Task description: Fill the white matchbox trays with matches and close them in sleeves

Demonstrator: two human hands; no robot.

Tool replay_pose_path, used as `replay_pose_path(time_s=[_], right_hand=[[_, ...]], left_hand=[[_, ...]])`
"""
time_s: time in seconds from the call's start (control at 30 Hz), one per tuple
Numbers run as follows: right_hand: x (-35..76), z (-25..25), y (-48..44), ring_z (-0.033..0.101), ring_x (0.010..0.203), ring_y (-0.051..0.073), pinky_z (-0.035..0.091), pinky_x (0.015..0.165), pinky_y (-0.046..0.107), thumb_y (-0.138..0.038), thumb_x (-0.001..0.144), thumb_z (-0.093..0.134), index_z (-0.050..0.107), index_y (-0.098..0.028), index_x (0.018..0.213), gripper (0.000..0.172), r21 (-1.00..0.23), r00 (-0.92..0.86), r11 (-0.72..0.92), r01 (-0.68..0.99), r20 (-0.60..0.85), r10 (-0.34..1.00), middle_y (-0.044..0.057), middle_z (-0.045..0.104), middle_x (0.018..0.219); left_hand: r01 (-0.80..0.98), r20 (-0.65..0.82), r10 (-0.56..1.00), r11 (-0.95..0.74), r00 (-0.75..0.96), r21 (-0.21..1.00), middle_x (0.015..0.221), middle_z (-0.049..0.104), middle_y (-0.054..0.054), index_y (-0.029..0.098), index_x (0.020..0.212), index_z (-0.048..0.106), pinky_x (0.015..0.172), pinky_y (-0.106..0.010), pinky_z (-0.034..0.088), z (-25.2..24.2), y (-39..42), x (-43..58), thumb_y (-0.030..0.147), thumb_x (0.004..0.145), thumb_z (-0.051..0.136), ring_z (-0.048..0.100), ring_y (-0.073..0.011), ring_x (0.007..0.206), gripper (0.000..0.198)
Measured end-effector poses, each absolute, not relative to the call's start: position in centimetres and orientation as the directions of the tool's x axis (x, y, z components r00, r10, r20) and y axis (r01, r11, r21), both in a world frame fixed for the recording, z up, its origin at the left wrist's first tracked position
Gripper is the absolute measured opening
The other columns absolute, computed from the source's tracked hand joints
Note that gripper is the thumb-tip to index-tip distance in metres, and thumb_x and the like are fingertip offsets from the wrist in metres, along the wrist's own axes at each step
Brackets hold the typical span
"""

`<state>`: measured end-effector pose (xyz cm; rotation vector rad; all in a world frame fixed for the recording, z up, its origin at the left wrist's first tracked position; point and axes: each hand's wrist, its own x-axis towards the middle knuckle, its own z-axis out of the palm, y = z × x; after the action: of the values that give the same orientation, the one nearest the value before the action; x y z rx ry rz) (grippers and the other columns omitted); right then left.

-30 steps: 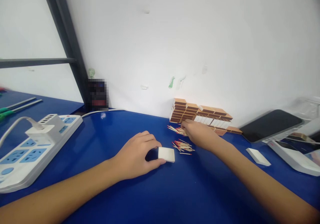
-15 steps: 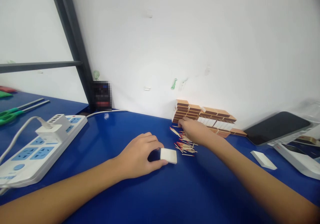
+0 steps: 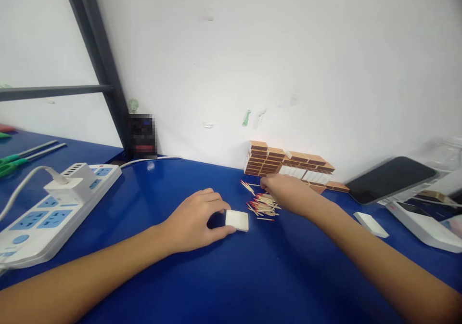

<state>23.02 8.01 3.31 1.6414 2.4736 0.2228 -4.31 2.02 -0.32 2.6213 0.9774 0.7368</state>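
Observation:
My left hand (image 3: 198, 220) rests on the blue table with its thumb and fingers closed round the sides of a small white box (image 3: 237, 220) the size of a matchbox tray. Beyond it, my right hand (image 3: 287, 191) reaches over a loose pile of red-tipped matches (image 3: 265, 204). Its fingertips are pinched at the end of a single match (image 3: 254, 185), which points left. A few more matches (image 3: 247, 187) lie together just left of the pile. Part of the pile is hidden behind my right hand.
Stacked matchboxes (image 3: 265, 158) stand against the white wall behind my right hand. A phone (image 3: 393, 179) leans at the right, near a white block (image 3: 371, 224) and a white device (image 3: 429, 227). A power strip (image 3: 54, 218) with a plugged-in charger lies left, near green-handled scissors (image 3: 14, 165).
My right hand has drawn slightly back from the matchbox stack, toward me and to the right. The left hand keeps its hold on the white box. The whole view has shifted a little.

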Motion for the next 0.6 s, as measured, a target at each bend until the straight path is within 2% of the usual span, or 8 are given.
replay_pose_path(time_s=[0.1, 0.2, 0.27, 0.33, 0.43, 0.53, 0.6], right_hand=[[24.4, 3.6, 6.6, 0.071, 0.095, 0.023, 0.049, 0.077, 0.03, -0.013, 0.098, 0.05, 0.073, -0.018, 0.107, 0.025, 0.101, -0.409, 0.405, 0.909, 0.02, 0.912, 0.011, 0.076, 0.106], [25.7, 3.6, 4.7, 0.067, 0.084, 0.019, 0.048, 0.072, 0.029, -0.026, 0.099, 0.054, 0.074, -0.022, 0.102, 0.02, -0.147, -0.432, 0.449, 0.881, 0.136, 0.892, 0.005, 0.075, 0.098], [26.0, 3.3, 3.5, 0.065, 0.079, 0.018, 0.048, 0.069, 0.029, -0.036, 0.1, 0.057, 0.075, -0.023, 0.102, 0.022, -0.256, -0.431, 0.457, 0.852, 0.153, 0.889, 0.004, 0.074, 0.094], [25.9, 2.7, 2.7, 0.065, 0.081, 0.02, 0.048, 0.07, 0.03, -0.043, 0.099, 0.059, 0.075, -0.023, 0.108, 0.027, -0.284, -0.43, 0.455, 0.844, 0.147, 0.891, 0.005, 0.073, 0.096], [25.5, 1.6, 2.8, 0.066, 0.091, 0.021, 0.049, 0.076, 0.031, -0.042, 0.099, 0.062, 0.074, -0.022, 0.116, 0.028, -0.284, -0.473, 0.496, 0.821, 0.15, 0.868, 0.007, 0.072, 0.104], [25.3, 0.8, 3.2, 0.066, 0.092, 0.02, 0.05, 0.078, 0.031, -0.037, 0.104, 0.056, 0.073, -0.021, 0.11, 0.025, -0.268, -0.532, 0.554, 0.788, 0.156, 0.832, 0.009, 0.071, 0.107], [25.3, 0.6, 3.2, 0.067, 0.09, 0.021, 0.051, 0.078, 0.031, -0.036, 0.106, 0.051, 0.073, -0.021, 0.108, 0.027, -0.215, -0.547, 0.57, 0.793, 0.162, 0.821, 0.01, 0.071, 0.105]], left_hand=[[0.549, 0.368, 0.671, -0.74, 0.643, 0.389, 0.1, 0.073, -0.004, 0.022, 0.111, 0.074, 0.087, -0.038, 0.051, -0.3, 2.0, -4.4, 0.043, 0.093, 0.073, 0.063, -0.022, 0.095, 0.028], [0.537, 0.381, 0.658, -0.752, 0.649, 0.383, 0.1, 0.073, -0.005, 0.022, 0.112, 0.074, 0.086, -0.037, 0.052, -0.2, 2.1, -4.4, 0.044, 0.093, 0.073, 0.064, -0.0215, 0.095, 0.029], [0.531, 0.381, 0.65, -0.758, 0.657, 0.379, 0.1, 0.073, -0.005, 0.021, 0.112, 0.074, 0.086, -0.037, 0.052, -0.3, 2.0, -4.3, 0.044, 0.093, 0.073, 0.064, -0.0216, 0.094, 0.029], [0.53, 0.37, 0.648, -0.76, 0.666, 0.378, 0.1, 0.073, -0.006, 0.021, 0.112, 0.074, 0.085, -0.037, 0.052, -0.3, 2.0, -4.2, 0.044, 0.093, 0.073, 0.063, -0.0218, 0.094, 0.03], [0.535, 0.352, 0.653, -0.755, 0.671, 0.379, 0.099, 0.073, -0.006, 0.021, 0.112, 0.074, 0.086, -0.037, 0.051, -0.3, 1.9, -4.2, 0.043, 0.093, 0.073, 0.063, -0.0222, 0.095, 0.029], [0.543, 0.347, 0.659, -0.749, 0.667, 0.38, 0.1, 0.073, -0.005, 0.022, 0.112, 0.074, 0.087, -0.037, 0.052, -0.2, 1.8, -4.1, 0.042, 0.093, 0.073, 0.064, -0.0224, 0.096, 0.027], [0.541, 0.351, 0.66, -0.749, 0.665, 0.384, 0.1, 0.073, -0.005, 0.023, 0.111, 0.075, 0.087, -0.036, 0.052, -0.1, 1.8, -4.1, 0.042, 0.093, 0.073, 0.064, -0.0222, 0.096, 0.027]])
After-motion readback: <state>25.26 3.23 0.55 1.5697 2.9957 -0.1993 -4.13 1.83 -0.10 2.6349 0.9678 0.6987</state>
